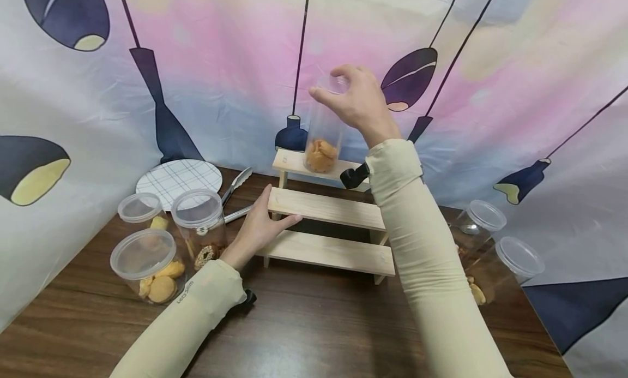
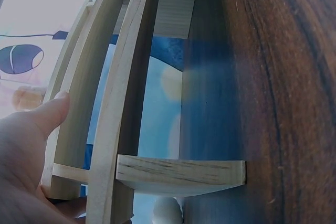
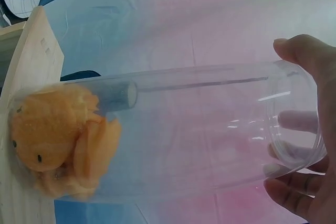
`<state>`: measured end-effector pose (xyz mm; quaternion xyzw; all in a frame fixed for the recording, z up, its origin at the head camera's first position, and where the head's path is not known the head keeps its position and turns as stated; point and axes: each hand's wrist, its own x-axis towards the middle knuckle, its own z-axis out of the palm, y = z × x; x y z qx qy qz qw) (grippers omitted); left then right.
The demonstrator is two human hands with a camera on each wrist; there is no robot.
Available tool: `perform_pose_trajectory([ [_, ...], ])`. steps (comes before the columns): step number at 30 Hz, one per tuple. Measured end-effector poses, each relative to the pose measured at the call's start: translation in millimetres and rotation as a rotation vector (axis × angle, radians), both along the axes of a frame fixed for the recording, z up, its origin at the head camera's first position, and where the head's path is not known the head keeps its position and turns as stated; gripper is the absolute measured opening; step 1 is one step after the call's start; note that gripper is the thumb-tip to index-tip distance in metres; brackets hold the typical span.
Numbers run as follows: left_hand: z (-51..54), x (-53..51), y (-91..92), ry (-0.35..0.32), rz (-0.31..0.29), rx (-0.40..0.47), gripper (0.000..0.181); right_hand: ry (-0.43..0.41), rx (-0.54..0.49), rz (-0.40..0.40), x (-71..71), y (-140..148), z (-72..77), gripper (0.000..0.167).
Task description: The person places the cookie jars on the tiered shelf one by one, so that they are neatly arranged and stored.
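Note:
A tall clear jar [image 1: 325,124] with orange-brown cookies [image 1: 321,155] at its bottom stands on the top step of a three-step wooden rack [image 1: 328,250]. My right hand [image 1: 360,100] grips the jar's upper end from above, its thumb and fingers curled around the rim. In the right wrist view the jar's base touches the wooden step [image 3: 44,51]. With my left hand [image 1: 257,225] I hold the left end of the middle step. The left thumb lies over the board, while the other fingers are partly hidden behind it in the left wrist view.
At the left stand three lidded jars, including one with yellow cookies [image 1: 162,288] and one with small doughnuts [image 1: 206,252]. Behind them are a round checked mat [image 1: 179,179] and metal tongs [image 1: 237,184]. Two more lidded jars [image 1: 520,258] stand at the right edge.

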<state>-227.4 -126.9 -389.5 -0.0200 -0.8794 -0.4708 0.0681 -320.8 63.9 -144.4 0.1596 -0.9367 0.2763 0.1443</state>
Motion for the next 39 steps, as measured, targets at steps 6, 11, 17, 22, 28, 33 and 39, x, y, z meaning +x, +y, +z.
perform_pose_trajectory([
  [6,0.6,-0.1,-1.8,0.0,0.005,0.004,0.114,0.011,0.029,0.005,-0.8,-3.0,0.5,0.08],
  [11,2.1,0.2,-3.5,-0.005,0.005,-0.007,0.115,-0.002,0.047,0.006,-1.5,-6.9,0.4,0.082],
  [17,2.2,0.9,-4.7,-0.021,0.005,-0.008,0.115,-0.01,0.043,0.006,-2.2,-9.1,-1.3,0.083],
  [22,1.8,1.0,-4.2,-0.022,0.011,-0.012,0.115,-0.017,0.043,0.006,-2.3,-8.9,-2.1,0.084],
  [28,1.5,1.1,-2.9,-0.016,0.01,-0.001,0.116,-0.023,0.048,-0.006,-2.5,-7.8,-2.6,0.084],
  [33,1.5,0.7,-1.5,-0.011,0.006,-0.009,0.116,-0.027,0.048,-0.015,-2.5,-6.3,-2.3,0.085],
  [39,3.2,0.4,-1.6,-0.009,-0.001,-0.019,0.115,-0.031,0.042,-0.02,-1.7,-6.2,-0.5,0.085],
])
